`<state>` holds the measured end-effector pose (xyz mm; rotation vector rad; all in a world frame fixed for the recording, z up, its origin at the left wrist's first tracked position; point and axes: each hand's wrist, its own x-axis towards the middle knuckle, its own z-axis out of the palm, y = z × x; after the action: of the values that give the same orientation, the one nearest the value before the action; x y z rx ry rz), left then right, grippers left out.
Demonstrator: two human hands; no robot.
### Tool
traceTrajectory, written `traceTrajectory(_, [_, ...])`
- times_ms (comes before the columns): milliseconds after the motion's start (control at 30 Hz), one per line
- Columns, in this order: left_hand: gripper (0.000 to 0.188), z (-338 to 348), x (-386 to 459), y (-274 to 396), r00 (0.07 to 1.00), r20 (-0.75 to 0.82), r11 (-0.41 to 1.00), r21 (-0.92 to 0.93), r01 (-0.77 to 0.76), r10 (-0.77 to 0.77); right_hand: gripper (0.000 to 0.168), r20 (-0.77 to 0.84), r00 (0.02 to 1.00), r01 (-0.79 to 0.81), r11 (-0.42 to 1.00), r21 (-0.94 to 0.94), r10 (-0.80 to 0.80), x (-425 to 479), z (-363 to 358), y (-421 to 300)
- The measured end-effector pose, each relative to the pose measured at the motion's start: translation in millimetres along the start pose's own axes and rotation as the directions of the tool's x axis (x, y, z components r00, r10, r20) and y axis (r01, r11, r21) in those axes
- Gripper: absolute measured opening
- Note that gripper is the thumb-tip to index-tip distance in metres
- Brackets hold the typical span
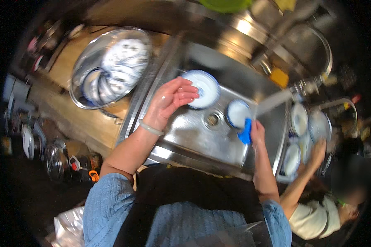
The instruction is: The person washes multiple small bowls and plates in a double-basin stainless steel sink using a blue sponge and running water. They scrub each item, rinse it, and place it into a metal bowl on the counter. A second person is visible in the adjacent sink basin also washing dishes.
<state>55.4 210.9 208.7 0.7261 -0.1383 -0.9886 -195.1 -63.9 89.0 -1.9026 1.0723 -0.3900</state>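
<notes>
Fingers spread apart, my left hand [174, 100] is over the near left edge of a white plate with a blue rim [208, 88] in the stainless steel sink [185, 126]; whether it touches the plate cannot be told. At the sink's right side my right hand [257, 132] grips a blue cloth [245, 132]. The cloth overlaps the lower right edge of a smaller blue-rimmed white bowl [238, 112]. Between the two dishes lies the sink drain [213, 119].
An oval metal basin [77, 95] with several patterned dishes stands on the wooden counter [114, 119] at left. Metal pots [242, 31] and a faucet [307, 86] are beyond the sink. At right, a co-worker's hand [319, 151] is beside stacked dishes [292, 159].
</notes>
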Motion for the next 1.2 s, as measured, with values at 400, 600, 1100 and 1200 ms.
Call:
traceTrajectory(400, [0.034,-88,152,-317,0.989,-0.109,0.329,0.935,0.135,-0.095,0.025,0.112,0.939,0.343,0.887,-0.308,-0.325,31,47,33])
traceTrajectory(600, [0.040,-33,160,-304,0.955,-0.270,0.671,0.688,0.278,-0.118,0.034,-0.014,0.976,0.196,0.904,-0.381,-0.218,48,91,69])
traceTrajectory(1100, [0.054,-24,156,-264,0.962,-0.241,0.671,0.694,0.262,-0.126,0.023,0.240,0.944,0.275,0.940,-0.203,-0.225,25,22,-69])
traceTrajectory(1200, [0.062,-37,158,-283,0.952,-0.265,0.494,0.813,0.307,-0.156,0.021,0.032,0.985,0.171,0.946,-0.275,-0.169,44,15,-33])
